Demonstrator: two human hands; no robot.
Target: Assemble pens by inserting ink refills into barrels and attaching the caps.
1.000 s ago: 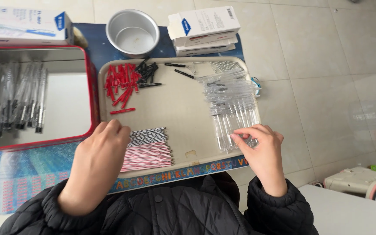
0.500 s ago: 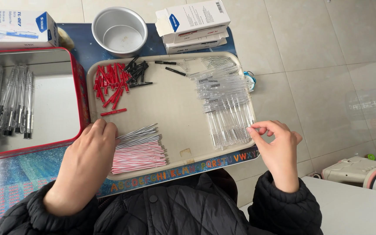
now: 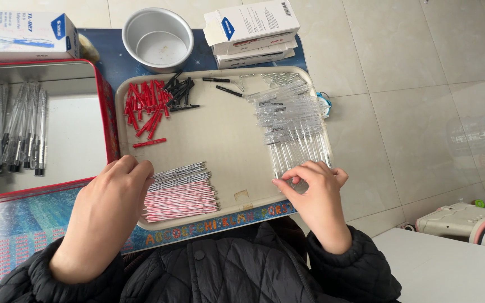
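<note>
A small home-style assembly spot is suggested rather than a factory. A low table (image 3: 7, 247) covered with a children's alphabet mat is set on pale floor tiles (image 3: 422, 101); pen parts are sorted in a beige tray (image 3: 225, 140), with stationery boxes (image 3: 254, 31) at twelve o'clock.

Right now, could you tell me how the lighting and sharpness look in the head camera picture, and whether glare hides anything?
Head view: soft, even daylight with faint shadows; the left hand and right hand are sharp, no motion blur. The clear pen barrels on the beige tray catch pale glints, so single tubes blend together. The red tin has a shiny, mirror-like floor.
</note>
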